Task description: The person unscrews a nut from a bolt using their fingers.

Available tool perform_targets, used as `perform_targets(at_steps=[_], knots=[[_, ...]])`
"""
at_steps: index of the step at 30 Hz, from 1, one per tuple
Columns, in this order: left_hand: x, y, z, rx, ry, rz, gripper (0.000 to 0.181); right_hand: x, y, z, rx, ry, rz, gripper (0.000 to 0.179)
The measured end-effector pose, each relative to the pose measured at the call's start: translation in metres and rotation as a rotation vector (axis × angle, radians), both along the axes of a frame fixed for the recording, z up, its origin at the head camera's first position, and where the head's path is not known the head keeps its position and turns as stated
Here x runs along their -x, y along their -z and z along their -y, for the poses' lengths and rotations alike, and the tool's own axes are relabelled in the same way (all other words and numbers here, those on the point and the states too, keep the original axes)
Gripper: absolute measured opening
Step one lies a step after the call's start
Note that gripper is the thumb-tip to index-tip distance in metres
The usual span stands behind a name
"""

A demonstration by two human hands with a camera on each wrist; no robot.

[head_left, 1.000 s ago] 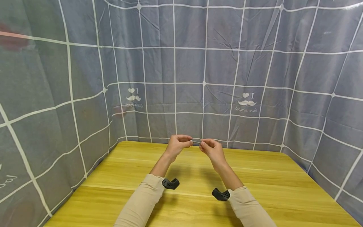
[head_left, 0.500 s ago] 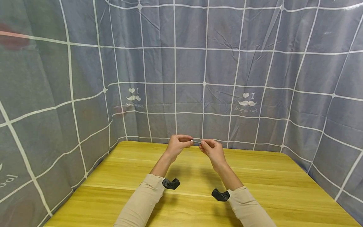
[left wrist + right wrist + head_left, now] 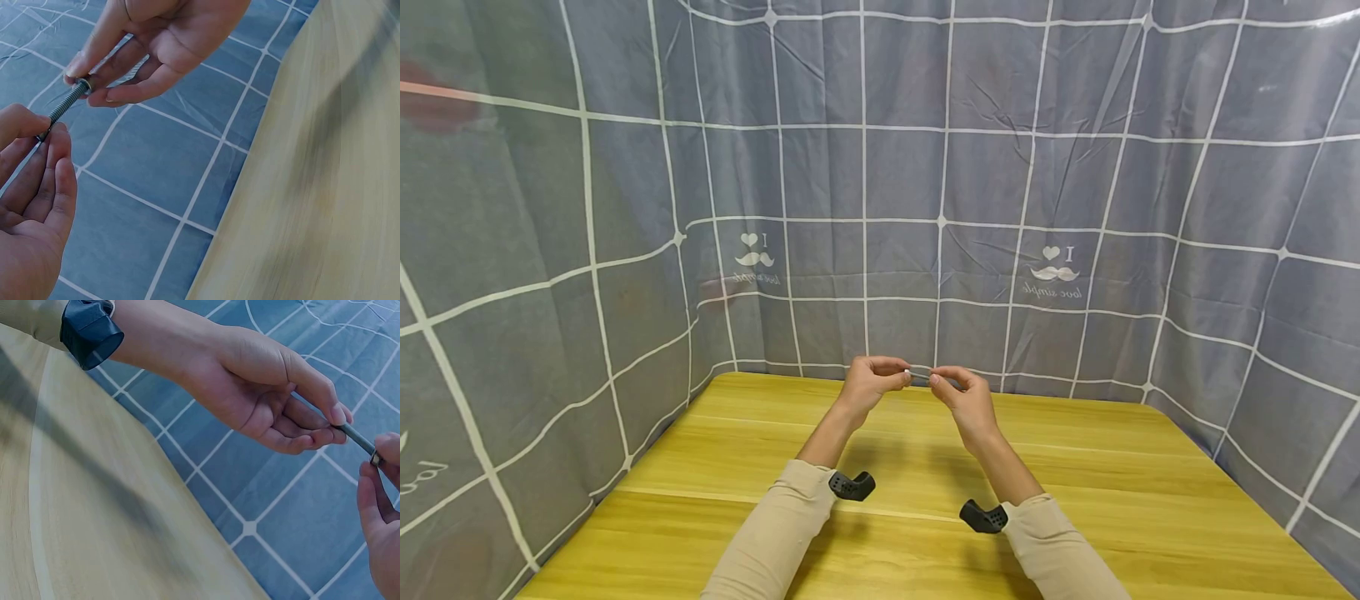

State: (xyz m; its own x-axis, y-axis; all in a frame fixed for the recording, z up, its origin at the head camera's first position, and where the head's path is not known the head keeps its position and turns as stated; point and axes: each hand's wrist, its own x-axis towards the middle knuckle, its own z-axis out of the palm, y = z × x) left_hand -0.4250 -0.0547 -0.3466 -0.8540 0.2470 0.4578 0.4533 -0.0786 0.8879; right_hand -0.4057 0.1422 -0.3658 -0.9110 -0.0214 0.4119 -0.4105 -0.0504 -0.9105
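Both hands meet above the far edge of the table in the head view, with a thin metal bolt (image 3: 919,376) between them. Its thread shows clearly on the bolt (image 3: 67,102) in the left wrist view. Thumb and fingers of my left hand (image 3: 867,387) pinch one end, and the tip there is hidden by them. At the other end sits a small ring-shaped nut (image 3: 84,85). My right hand (image 3: 967,403) pinches this nut between thumb and fingertips. The same nut (image 3: 375,458) shows at the right fingertips in the right wrist view.
A yellow wooden table (image 3: 895,550) lies below the hands. Grey curtain (image 3: 902,175) with white grid lines hangs behind and at both sides. Black wrist mounts (image 3: 852,486) sit at the cuffs of the beige sleeves (image 3: 775,533).
My right fingers have shifted at the bolt's end, with thumb and index finger now extended further than before. The left hand and the bolt stay in place.
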Motion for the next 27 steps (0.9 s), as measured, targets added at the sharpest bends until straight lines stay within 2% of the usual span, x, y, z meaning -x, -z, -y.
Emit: perform_targets(at_steps=[4, 9, 16, 22, 27], knots=[[0.016, 0.011, -0.001, -0.01, -0.001, 0.012, 0.021, 0.0, 0.0, -0.001, -0.019, 0.018, 0.001, 0.027], [0.016, 0.011, 0.0, -0.022, 0.0, -0.003, 0.021, 0.001, -0.001, -0.002, -0.022, 0.0, 0.022, 0.032], [0.017, 0.011, -0.001, -0.02, -0.001, -0.012, 0.019, 0.002, -0.002, -0.001, 0.027, -0.037, 0.022, 0.032], [0.017, 0.012, -0.001, -0.005, 0.002, 0.028, 0.02, 0.001, 0.0, -0.002, -0.077, 0.035, -0.025, 0.029], [0.016, 0.013, 0.0, 0.009, 0.002, 0.028, 0.023, 0.0, 0.0, -0.002, -0.086, 0.052, -0.063, 0.027]])
